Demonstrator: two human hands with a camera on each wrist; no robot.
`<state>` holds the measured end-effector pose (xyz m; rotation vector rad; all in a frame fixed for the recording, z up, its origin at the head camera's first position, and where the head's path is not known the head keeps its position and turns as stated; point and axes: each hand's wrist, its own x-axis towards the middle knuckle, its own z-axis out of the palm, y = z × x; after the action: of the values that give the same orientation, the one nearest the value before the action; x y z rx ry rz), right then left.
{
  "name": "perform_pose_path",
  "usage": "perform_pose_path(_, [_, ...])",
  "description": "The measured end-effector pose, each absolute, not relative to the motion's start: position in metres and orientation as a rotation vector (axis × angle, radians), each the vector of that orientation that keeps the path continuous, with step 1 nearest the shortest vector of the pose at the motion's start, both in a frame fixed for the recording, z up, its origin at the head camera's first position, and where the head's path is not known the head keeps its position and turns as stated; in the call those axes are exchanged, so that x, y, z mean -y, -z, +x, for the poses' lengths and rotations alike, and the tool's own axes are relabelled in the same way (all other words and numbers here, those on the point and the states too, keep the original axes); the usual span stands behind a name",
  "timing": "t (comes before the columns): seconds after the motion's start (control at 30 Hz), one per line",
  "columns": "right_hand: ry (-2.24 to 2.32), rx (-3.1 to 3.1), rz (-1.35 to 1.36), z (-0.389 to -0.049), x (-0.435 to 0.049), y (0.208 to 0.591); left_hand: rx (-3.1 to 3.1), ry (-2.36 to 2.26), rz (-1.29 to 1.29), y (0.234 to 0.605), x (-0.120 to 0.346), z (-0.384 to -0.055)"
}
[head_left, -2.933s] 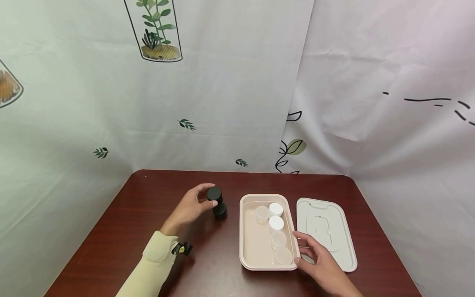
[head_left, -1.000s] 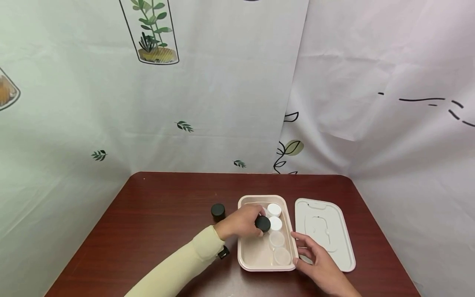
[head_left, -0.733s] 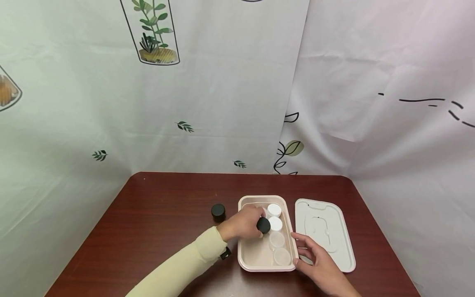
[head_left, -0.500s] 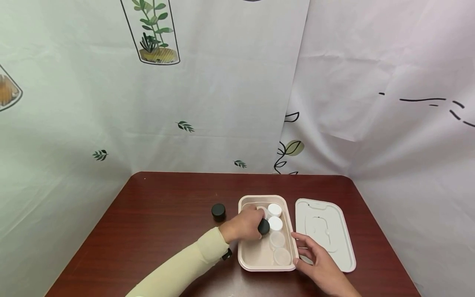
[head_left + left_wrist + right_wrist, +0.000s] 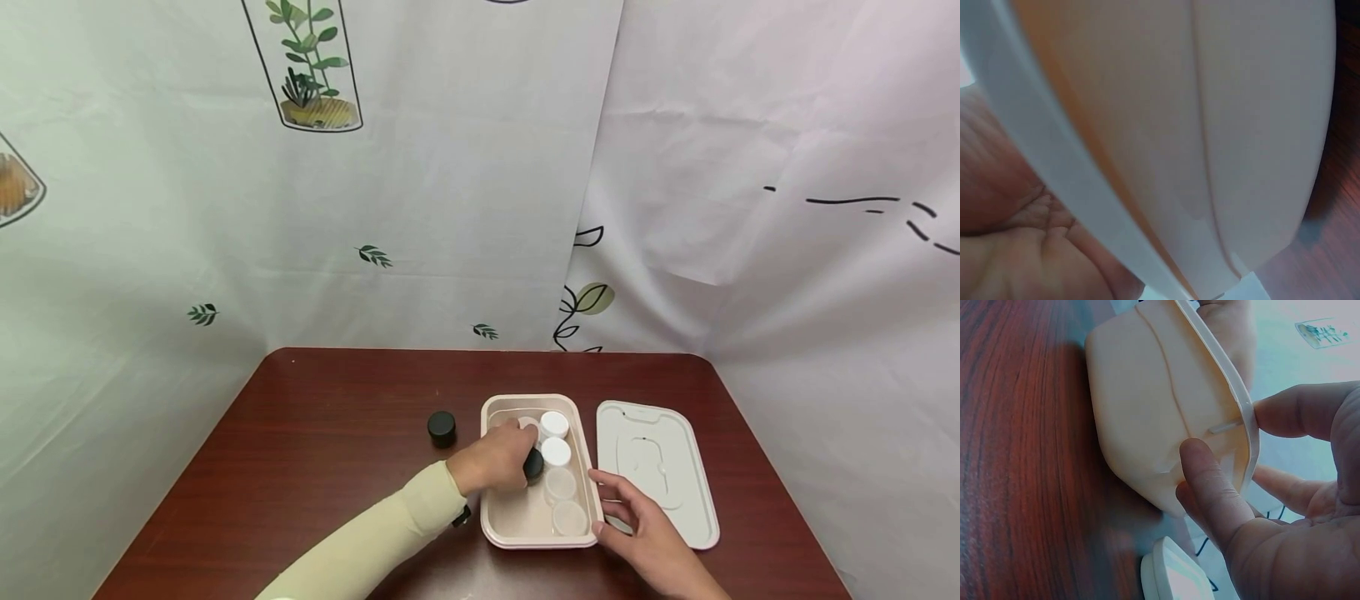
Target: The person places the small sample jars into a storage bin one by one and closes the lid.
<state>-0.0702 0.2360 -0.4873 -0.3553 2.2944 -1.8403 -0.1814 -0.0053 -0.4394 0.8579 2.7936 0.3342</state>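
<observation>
Inside the pale pink plastic box [image 5: 487, 517], my left hand [image 5: 495, 457] grips a small round black jar [image 5: 535, 465]. The fingers cover much of the jar. Beside it are two white-lidded jars [image 5: 556, 452] and several clear-lidded jars [image 5: 560, 484]. In the left wrist view the box wall [image 5: 1260, 125] hides my fingertips, and only part of the palm [image 5: 1016, 262] shows. My right hand [image 5: 637, 525] holds the near right side of the box. Seen from the right wrist, its fingers [image 5: 1300, 409] lie at the rim and against the outer wall.
A second black jar [image 5: 442, 427] stands on the dark red table [image 5: 337, 400], left of the box. The box's white lid [image 5: 660, 475] lies flat to the right, behind the right hand. A printed cloth [image 5: 465, 167] hangs behind the table.
My left hand has carried one black jar rightward from beside the other into the box. Lately it sinks lower and slightly toward me. The right hand stays at the box's side.
</observation>
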Motion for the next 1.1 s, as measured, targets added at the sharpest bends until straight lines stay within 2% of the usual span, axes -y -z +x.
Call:
perform_pose_path(0.77, [1.818,-2.328,-0.362,-0.07,-0.233,0.486,-2.818,-0.383,0.859,0.434,0.012,-0.18])
perform_pose_path(1.1, [1.829,-2.309,-0.35,-0.068,-0.234,0.487,-2.742,-0.825,0.765,0.412,0.034,-0.195])
